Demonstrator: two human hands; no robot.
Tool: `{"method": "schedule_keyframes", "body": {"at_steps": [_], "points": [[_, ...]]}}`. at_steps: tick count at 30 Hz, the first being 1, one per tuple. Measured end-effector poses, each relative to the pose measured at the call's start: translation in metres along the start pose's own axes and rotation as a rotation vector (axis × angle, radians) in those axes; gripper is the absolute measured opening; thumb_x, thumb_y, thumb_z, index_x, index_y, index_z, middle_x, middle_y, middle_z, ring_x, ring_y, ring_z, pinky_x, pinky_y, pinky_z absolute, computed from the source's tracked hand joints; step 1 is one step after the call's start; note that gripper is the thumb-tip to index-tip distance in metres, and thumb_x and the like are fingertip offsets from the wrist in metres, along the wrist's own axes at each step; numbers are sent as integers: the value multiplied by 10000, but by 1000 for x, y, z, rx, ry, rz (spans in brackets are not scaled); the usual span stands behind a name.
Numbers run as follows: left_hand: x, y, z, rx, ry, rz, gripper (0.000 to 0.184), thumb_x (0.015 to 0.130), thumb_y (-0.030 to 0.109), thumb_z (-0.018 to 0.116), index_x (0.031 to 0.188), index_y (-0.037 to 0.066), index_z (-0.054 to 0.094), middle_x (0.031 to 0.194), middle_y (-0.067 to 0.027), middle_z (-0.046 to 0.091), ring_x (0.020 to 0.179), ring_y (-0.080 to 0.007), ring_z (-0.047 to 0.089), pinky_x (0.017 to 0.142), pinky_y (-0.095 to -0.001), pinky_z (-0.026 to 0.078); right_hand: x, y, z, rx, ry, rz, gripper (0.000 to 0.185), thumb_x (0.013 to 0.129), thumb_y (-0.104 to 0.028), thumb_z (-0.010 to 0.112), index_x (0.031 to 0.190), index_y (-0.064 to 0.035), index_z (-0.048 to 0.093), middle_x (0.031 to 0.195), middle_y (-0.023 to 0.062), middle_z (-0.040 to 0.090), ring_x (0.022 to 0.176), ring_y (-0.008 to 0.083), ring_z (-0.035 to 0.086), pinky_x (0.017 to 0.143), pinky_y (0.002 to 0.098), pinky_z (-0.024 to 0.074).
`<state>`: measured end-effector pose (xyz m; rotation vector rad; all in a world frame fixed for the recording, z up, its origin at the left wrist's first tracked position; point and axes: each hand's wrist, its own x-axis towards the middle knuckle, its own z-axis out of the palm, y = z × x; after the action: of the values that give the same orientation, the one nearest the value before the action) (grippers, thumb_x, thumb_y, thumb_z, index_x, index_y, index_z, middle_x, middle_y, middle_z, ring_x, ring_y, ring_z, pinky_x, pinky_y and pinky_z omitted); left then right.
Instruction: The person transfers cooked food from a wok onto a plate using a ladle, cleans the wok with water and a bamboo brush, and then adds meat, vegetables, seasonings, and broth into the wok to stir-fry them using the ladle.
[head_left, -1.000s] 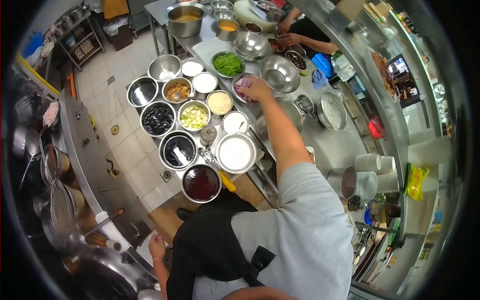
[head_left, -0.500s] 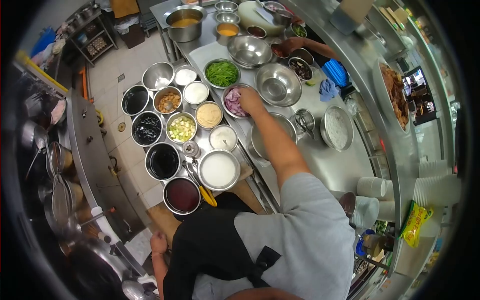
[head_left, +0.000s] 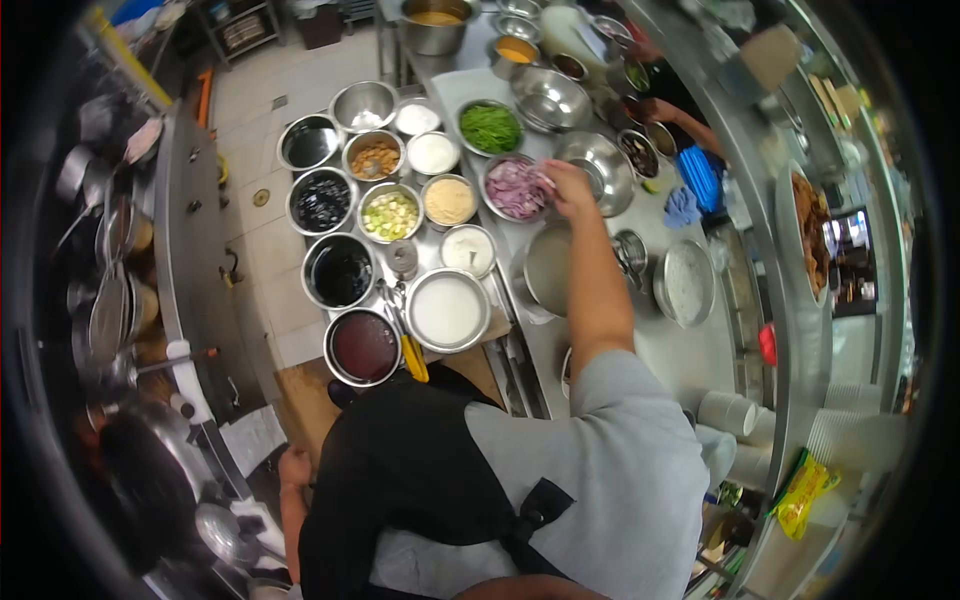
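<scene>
My right hand (head_left: 571, 188) is at the right rim of a steel bowl of sliced red onion (head_left: 515, 188). Its fingers are pinched together, with what looks like a little sliced onion at their tips. Just beyond the hand is a wide steel bowl (head_left: 606, 193), and chopped green vegetables (head_left: 490, 127) fill the bowl behind the onion. Down at the lower left, my left hand (head_left: 295, 467) hangs low with its fingers curled, beside a white cloth (head_left: 254, 440). Whatever it grips, if anything, is hidden.
Seasoning pots stand in rows on my left, among them a white powder pot (head_left: 448, 310), a dark red liquid pot (head_left: 364, 347) and chopped scallions (head_left: 390, 213). Yellow-handled tongs (head_left: 414, 358) lie between pots. A co-worker's hand (head_left: 655, 110) reaches in across the counter. Pans (head_left: 120, 310) line the left.
My right hand has come up out of the onion and moved right to the bowl's rim. The camera view has shifted. My left hand stays low and curled.
</scene>
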<state>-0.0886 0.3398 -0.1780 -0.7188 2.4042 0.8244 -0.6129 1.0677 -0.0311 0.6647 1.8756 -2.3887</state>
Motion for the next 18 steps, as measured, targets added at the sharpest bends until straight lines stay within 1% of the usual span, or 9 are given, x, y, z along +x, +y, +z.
{"method": "schedule_keyframes", "body": {"at_steps": [2,5,6,7,8,9,12,16,18], "points": [[-15,-15,3,17,20,-29,297,991,239,608,1133,34,770,1144,-275,753,1119,-465,713,983,-507,565,-3,0,5,140,-61,-13,360,964,-45,781,1307,-2,677,1142,112,760,967,202,746,794,258,630],[-24,-34,1,23,-26,-89,327,983,275,602,1146,42,764,1169,-286,735,1136,-492,688,1014,-551,546,-26,-6,87,82,-178,12,347,1004,-31,728,1336,2,634,1132,131,768,977,215,760,755,261,620],[-35,-22,-9,102,41,0,349,991,298,607,1161,40,769,1217,-276,733,1151,-483,689,1009,-548,546,-31,-4,125,23,-372,36,312,1020,-22,702,1324,14,641,1155,127,767,966,216,761,767,262,629],[-30,-38,2,29,118,-60,346,993,307,602,1135,45,777,1222,-261,737,1139,-467,697,998,-548,548,-72,-7,192,13,-286,13,270,1028,-14,684,1294,23,662,1103,98,758,893,171,735,761,244,624],[-35,-35,-3,7,123,13,349,1000,314,596,1137,56,787,1211,-249,746,1132,-440,710,1000,-542,549,-78,5,232,-30,-470,35,257,1005,-16,716,1257,27,695,1154,95,755,1054,169,725,920,246,597],[-44,-24,-20,-33,192,61,346,987,308,604,1132,52,785,1142,-254,757,1094,-439,718,983,-540,557,-99,14,285,-30,-662,88,256,1006,-22,720,1258,23,704,1129,83,755,1006,148,724,864,229,591],[-42,-42,-39,-169,256,104,342,946,273,591,1127,47,774,1051,-241,764,1028,-442,727,943,-522,576,-219,48,469,-183,-880,180,293,995,-39,737,1277,32,700,1075,64,759,902,110,715,762,184,561],[-69,-61,-75,-406,322,41,356,944,244,600,1203,52,751,1073,-204,779,1027,-397,744,933,-481,584,-399,111,684,-296,-1423,174,301,994,-72,757,1272,25,695,1113,71,753,1003,176,726,911,320,602],[-80,-77,-92,-526,341,69,369,945,239,636,1254,62,734,1087,-162,788,1017,-331,758,922,-436,588,-485,145,771,-470,-1636,89,298,1002,-105,762,1269,16,708,1118,78,771,994,180,738,902,306,602]]}}
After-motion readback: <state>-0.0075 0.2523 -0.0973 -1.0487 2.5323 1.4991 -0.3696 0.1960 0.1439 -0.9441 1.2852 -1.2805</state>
